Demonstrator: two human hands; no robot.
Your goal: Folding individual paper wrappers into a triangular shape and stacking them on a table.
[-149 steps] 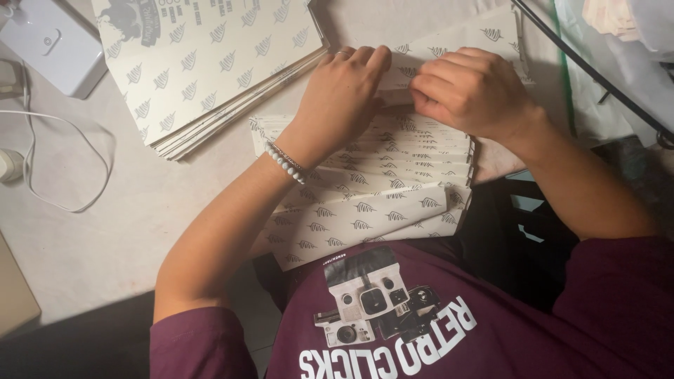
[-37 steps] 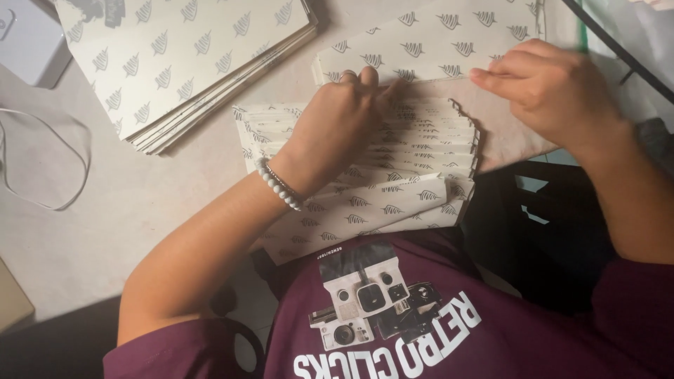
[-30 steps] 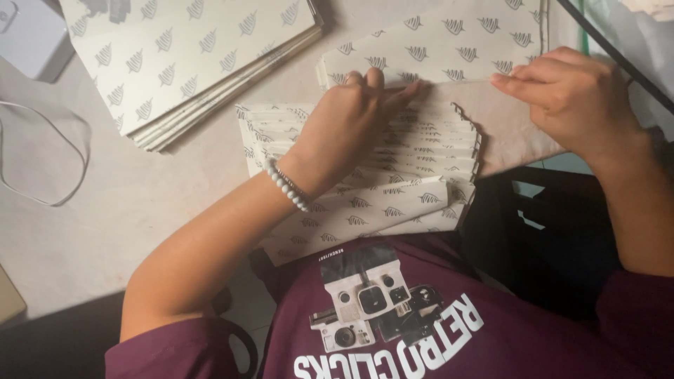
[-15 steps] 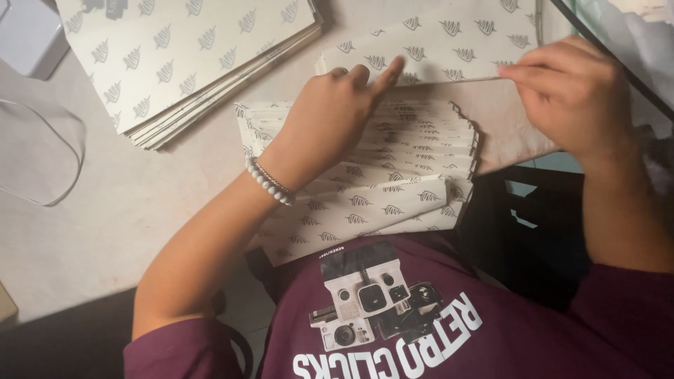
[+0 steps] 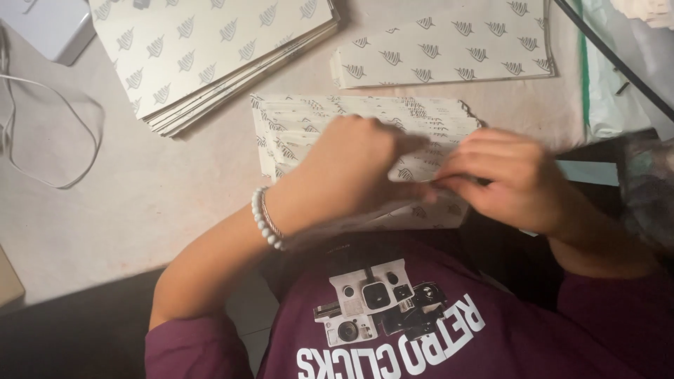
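Left hand (image 5: 354,168) and right hand (image 5: 509,175) meet fingertip to fingertip, pinching one leaf-patterned strip (image 5: 414,167) atop the fanned strip pile (image 5: 309,119). A larger sheet stack (image 5: 210,52) lies beyond that pile, leftward.

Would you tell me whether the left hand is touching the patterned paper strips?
Touching: the head view shows the left hand resting on the paper strips.

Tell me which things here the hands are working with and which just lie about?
In use: left hand and right hand, together pinching a leaf-printed sheet above the fanned sheets.

Lying about: big sheet stack, single sheet, white cord, white box.
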